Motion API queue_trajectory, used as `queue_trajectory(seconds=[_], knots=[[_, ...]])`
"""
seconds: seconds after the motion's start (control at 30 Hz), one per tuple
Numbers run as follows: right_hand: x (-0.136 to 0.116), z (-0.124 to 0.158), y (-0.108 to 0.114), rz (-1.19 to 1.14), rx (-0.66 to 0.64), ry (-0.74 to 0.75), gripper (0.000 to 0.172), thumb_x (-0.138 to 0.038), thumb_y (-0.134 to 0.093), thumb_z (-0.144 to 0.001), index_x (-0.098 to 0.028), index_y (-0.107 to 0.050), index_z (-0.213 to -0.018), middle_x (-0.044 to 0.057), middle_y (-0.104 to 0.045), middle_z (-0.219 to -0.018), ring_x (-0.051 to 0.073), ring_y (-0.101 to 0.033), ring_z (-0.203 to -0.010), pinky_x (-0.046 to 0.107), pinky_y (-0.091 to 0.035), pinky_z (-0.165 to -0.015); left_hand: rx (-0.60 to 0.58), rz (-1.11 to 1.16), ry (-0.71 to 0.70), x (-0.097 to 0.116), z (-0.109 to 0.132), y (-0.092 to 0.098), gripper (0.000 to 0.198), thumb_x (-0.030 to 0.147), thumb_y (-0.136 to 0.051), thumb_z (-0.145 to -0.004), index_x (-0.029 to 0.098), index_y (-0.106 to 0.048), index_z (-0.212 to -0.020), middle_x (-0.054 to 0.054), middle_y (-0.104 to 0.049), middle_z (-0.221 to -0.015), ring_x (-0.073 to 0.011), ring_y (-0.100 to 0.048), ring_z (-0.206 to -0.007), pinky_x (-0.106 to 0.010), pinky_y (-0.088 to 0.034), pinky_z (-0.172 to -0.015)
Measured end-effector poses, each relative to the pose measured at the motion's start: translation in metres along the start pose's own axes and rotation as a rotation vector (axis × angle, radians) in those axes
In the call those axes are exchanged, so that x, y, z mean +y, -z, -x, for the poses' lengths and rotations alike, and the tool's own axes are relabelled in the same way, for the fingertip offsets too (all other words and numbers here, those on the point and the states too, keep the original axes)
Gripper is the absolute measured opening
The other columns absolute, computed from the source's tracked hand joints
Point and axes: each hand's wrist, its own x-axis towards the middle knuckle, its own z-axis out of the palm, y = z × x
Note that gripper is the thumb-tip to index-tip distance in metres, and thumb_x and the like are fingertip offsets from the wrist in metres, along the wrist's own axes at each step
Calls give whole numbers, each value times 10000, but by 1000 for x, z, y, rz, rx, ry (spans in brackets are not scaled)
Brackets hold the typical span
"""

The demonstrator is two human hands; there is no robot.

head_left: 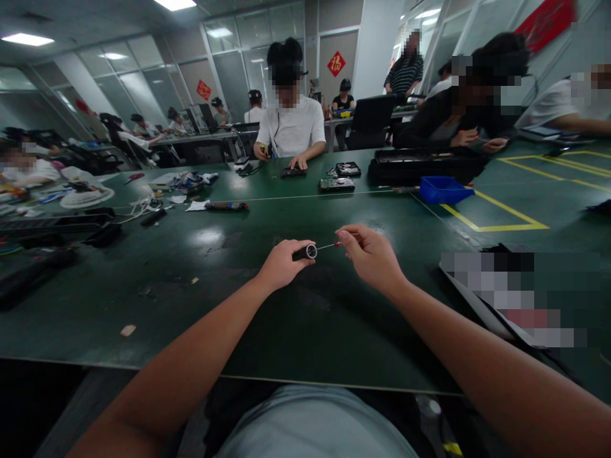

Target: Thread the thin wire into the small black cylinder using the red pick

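Note:
My left hand is closed around a small black cylinder with a pale ring at its round end; its exact kind is unclear. In my right hand is a thin screwdriver, gripped near its red part, most of the handle hidden by the fingers. The metal shaft points left and its tip meets or lies just beside the ringed end; I cannot tell whether it is inside. Both hands are held above the dark green table, near its middle.
Opened hard drives and a blue tray lie beyond my hands. Farther left are a pen-like tool and a white fan grille. A long black casing sits at the back right. A co-worker works opposite.

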Motion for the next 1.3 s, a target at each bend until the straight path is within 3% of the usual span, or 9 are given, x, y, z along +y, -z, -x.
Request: queue_trajectory(seconds=[0.27, 0.47, 0.7, 0.97, 1.07, 1.13, 1.3], knots=[[0, 1, 0, 0, 20, 5, 222, -327, -526, -903, -220, -607, -1080, 13, -629, -772, 178, -589, -673, 341, -452, -654, 7, 12, -7, 1, 0, 0, 389, 315, -716, -849, 251, -664, -1229, -45, -702, -1125, -244, -599, -1027, -407, -455, -929], [0, 1, -1, 0, -6, -13, 302, -468, -457, -963, -220, -628, -975, 26, -644, -767, 179, -582, -657, 330, -429, -604, -9, 5, 12, 2, -1, 1, 377, 305, -717, -845, 251, -676, -1216, -51, -708, -1105, -249, -607, -1008, -425, -458, -946], [3, 0, -2, -7, 38, 27, 245, -353, -516, -933, -221, -563, -1134, 25, -652, -811, 186, -600, -694, 348, -450, -665, 10, 10, 3, 1, 0, 0, 396, 299, -735, -832, 252, -674, -1220, -42, -708, -1112, -247, -607, -1000, -406, -459, -936], [2, 1, 1, 6, -7, -13, 259, -407, -427, -978, -230, -614, -1008, -7, -563, -680, 172, -544, -625, 329, -410, -598, -3, 14, -11, 0, 0, 0, 375, 301, -720, -846, 250, -676, -1214, -39, -705, -1106, -238, -603, -997, -395, -456, -917], [2, 0, 0, -86, 44, -14, 214, -374, -511, -935, -220, -592, -1060, 18, -630, -780, 186, -599, -708, 351, -465, -670, 1, 10, -2, 0, -1, 0, 393, 301, -723, -842, 248, -669, -1227, -45, -701, -1120, -242, -600, -1009, -396, -455, -919], [2, -1, -2, -179, 58, -25, 198, -385, -552, -912, -210, -603, -989, 42, -665, -828, 193, -627, -754, 366, -492, -716, 4, 9, -1, 1, -1, 0, 396, 295, -730, -836, 247, -671, -1225, -44, -702, -1112, -241, -600, -1004, -395, -454, -920], [8, -4, -7, -383, 81, -90, 241, -431, -566, -907, -200, -632, -892, 34, -660, -786, 173, -620, -715, 356, -509, -713, 15, 2, -22, 4, -2, -1, 400, 286, -723, -845, 247, -665, -1239, -40, -707, -1078, -231, -603, -985, -393, -459, -920]])
